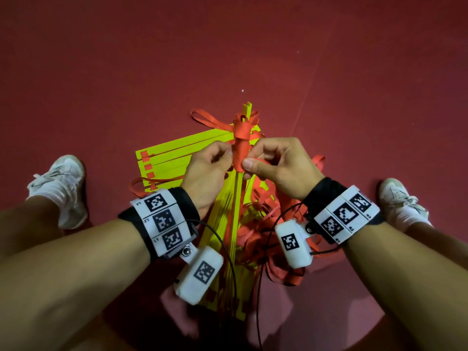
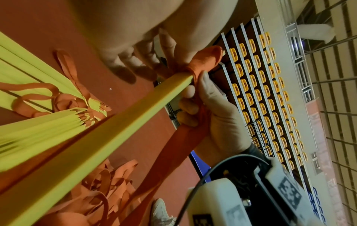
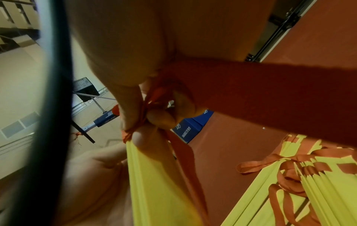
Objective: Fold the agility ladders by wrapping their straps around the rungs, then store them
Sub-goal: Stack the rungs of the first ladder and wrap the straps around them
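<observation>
Between both hands, the rung bundle [image 1: 237, 198] is held off the floor [image 1: 354, 72], long axis running away from the body. Left hand [image 1: 209, 171] and right hand [image 1: 274, 165] pinch the wrapped strap [image 1: 240, 150] from opposite sides, about equally near. Left wrist view shows the strap's tail dropping below the grip; head view hides it.
</observation>
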### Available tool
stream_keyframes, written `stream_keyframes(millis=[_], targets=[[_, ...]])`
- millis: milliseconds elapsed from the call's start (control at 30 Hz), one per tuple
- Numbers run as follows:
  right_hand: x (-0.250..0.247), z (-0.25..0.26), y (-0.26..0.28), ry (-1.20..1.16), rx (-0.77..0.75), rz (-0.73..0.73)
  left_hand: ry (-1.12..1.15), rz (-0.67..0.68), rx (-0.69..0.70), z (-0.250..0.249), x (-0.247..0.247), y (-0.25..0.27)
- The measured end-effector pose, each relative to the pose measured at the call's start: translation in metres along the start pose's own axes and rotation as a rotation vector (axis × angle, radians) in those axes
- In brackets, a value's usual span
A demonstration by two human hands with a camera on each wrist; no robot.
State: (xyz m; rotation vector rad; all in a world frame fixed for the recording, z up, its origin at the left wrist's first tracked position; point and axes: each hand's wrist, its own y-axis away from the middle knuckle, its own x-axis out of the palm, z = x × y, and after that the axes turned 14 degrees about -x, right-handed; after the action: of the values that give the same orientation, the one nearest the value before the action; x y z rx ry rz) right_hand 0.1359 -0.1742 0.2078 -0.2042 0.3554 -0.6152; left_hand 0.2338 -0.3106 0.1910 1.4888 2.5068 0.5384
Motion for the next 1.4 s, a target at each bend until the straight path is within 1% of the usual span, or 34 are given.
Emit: stream_keyframes(millis=[133, 200, 233, 300, 333, 400, 500, 700, 767, 867, 967, 1033, 1133, 1333, 1400], targets=[[0.002, -0.006, 0.000, 0.014, 0.011, -0.082, 0.000, 0.085, -0.039, -0.004, 0.001, 0.003], [0.002, -0.009, -0.001, 0.048, 0.002, -0.101, 0.048, 0.134, -0.050, -0.007, 0.001, 0.007], [0.002, -0.010, -0.001, 0.064, -0.001, -0.101, 0.055, 0.153, -0.044, -0.008, 0.001, 0.009], [0.001, -0.011, -0.001, 0.089, -0.011, -0.081, 0.002, 0.172, 0.010, -0.007, 0.000, 0.008], [0.001, -0.011, 0.000, 0.088, -0.023, -0.057, -0.042, 0.166, 0.051, -0.005, -0.001, 0.007], [0.001, -0.010, 0.001, 0.053, -0.038, 0.000, -0.114, 0.113, 0.113, 0.001, -0.004, 0.001], [0.000, -0.009, 0.002, 0.011, -0.014, 0.033, -0.173, 0.053, 0.157, 0.003, -0.007, -0.006], [-0.002, -0.015, 0.004, 0.160, 0.065, -0.040, -0.140, 0.031, 0.124, 0.002, -0.006, -0.005], [-0.003, -0.014, 0.004, 0.184, 0.091, -0.024, -0.127, 0.032, 0.112, 0.002, -0.006, -0.006], [-0.005, -0.017, 0.005, 0.247, 0.124, 0.024, -0.059, 0.004, 0.053, 0.002, -0.008, -0.008], [-0.006, -0.023, 0.006, 0.318, 0.117, 0.052, -0.047, 0.013, 0.021, 0.001, -0.009, -0.009], [-0.007, -0.026, 0.006, 0.370, 0.082, 0.061, -0.031, 0.010, 0.005, 0.000, -0.009, -0.008], [-0.006, -0.026, 0.005, 0.364, 0.042, 0.099, -0.012, -0.008, -0.004, -0.002, -0.009, -0.007], [-0.006, -0.030, 0.006, 0.314, 0.083, 0.106, -0.014, -0.027, 0.018, -0.002, -0.007, -0.010], [-0.006, -0.029, 0.006, 0.286, 0.087, 0.119, 0.002, -0.010, 0.023, 0.000, -0.006, -0.011]])
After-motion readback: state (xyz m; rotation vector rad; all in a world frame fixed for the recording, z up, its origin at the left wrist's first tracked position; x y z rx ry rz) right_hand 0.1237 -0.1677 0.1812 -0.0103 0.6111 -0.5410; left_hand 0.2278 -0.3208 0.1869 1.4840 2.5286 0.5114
